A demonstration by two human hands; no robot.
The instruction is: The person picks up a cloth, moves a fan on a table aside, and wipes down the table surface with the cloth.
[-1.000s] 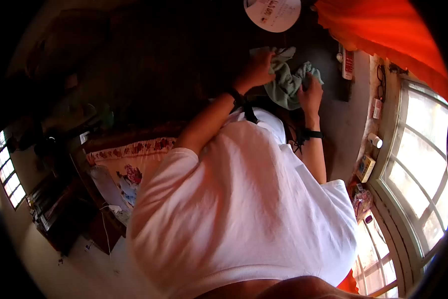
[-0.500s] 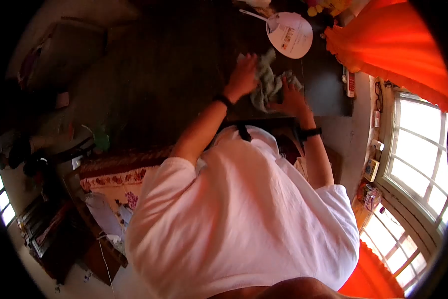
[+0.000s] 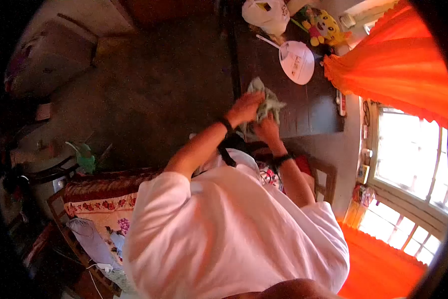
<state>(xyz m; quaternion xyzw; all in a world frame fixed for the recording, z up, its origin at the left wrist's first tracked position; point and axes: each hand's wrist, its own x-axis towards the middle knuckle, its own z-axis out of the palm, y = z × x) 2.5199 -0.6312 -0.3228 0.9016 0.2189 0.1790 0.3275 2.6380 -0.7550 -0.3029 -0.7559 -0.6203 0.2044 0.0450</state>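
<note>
A crumpled grey-green cloth (image 3: 270,103) is bunched between my two hands at the near left edge of the dark table (image 3: 311,112). My left hand (image 3: 248,106) is closed on the cloth's left side. Just below it, my right hand (image 3: 268,129) grips the lower end, its fingers partly hidden by the folds. Whether the cloth still touches the tabletop, I cannot tell. Beyond the cloth, a white hand fan (image 3: 297,64) lies flat on the table.
Behind the fan are a white plastic bag (image 3: 269,16) and a yellow plush toy (image 3: 326,27). A red-and-white handset (image 3: 341,103) sits at the table's right edge. Orange curtains (image 3: 393,65) hang by the window (image 3: 408,149). A bed with a floral cover (image 3: 102,203) stands at lower left.
My hands have come closer together, and the cloth, spread flatter before, is now gathered up between them. My right hand has gone from spread fingers to a grip. The view has shifted.
</note>
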